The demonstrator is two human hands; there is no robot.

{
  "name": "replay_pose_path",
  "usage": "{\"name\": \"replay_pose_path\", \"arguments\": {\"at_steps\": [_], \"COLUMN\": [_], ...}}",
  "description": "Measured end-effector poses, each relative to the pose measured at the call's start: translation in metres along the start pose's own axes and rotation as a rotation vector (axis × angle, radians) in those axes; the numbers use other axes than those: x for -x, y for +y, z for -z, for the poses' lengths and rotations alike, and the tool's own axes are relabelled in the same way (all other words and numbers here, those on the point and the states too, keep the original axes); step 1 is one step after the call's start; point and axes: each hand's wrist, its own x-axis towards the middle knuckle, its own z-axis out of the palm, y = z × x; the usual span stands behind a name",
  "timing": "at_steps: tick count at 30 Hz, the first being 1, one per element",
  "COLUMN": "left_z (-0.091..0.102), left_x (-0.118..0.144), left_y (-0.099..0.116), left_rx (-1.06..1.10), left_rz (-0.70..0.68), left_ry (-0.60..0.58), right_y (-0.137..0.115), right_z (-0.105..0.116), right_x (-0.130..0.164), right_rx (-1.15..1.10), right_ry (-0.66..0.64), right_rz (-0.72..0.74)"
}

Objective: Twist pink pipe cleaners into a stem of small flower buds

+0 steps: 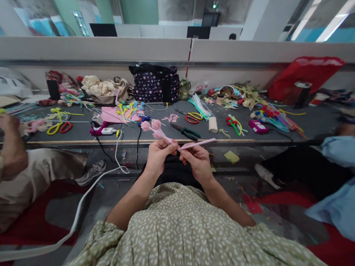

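Pink pipe-cleaner flower (pixel 155 129) held up over the lap, just in front of the near edge of the low dark table (pixel 308 122). Left hand (pixel 158 153) pinched closed on the stem just under the fuzzy pink blossoms. Right hand (pixel 199 160) grasping a loose pink pipe cleaner (pixel 197 143) that sticks out sideways to the right from the stem.

Progress, judged: blossoms look formed at the top; the stem seems only partly built, since the extra strand is unwrapped for most of its length. Wrapping or joining looks left to do.

Outward from the flower: green-handled pliers (pixel 185 131) on the table just behind it, red-and-yellow scissors (pixel 191 117) a bit further back, white roll (pixel 212 124) beside those to the right. Purple glue gun (pixel 100 129) left of the flower, its cable hanging off the table edge. Dotted dark bag (pixel 155 84) at the back of the table behind the flower. Piles of coloured pipe cleaners (pixel 273 115) to the right.

Another person's hand (pixel 5 124) far left, holding a yellow-green strand; a person's blue sleeve (pixel 351 149) far right.

No readable brands, labels or writing.
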Motion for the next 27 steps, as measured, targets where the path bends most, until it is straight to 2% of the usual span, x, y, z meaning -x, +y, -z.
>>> {"name": "replay_pose_path", "arguments": {"at_steps": [5,7,14,17,21,27], "left_z": [0.0,0.0,0.001,0.002,0.002,0.002], "left_x": [0.0,0.0,-0.003,-0.004,-0.003,-0.002], "left_y": [0.0,0.001,0.0,-0.003,-0.006,-0.004], "left_rx": [0.025,0.032,0.049,0.03,0.01,0.002], "left_rz": [0.051,0.065,0.088,0.041,-0.009,-0.024], "left_ry": [-0.001,-0.011,-0.082,-0.054,-0.01,-0.005], "right_y": [-0.001,-0.001,-0.001,-0.001,0.001,0.003], "right_z": [0.002,0.003,0.006,0.006,0.003,0.001], "right_x": [0.004,0.003,-0.006,-0.006,-0.004,0.0], "right_rx": [0.175,0.167,-0.197,-0.251,-0.204,-0.035], "right_ry": [-0.004,-0.007,-0.109,-0.126,-0.083,-0.016], "right_rz": [0.093,0.085,-0.232,-0.284,-0.21,-0.078]}}
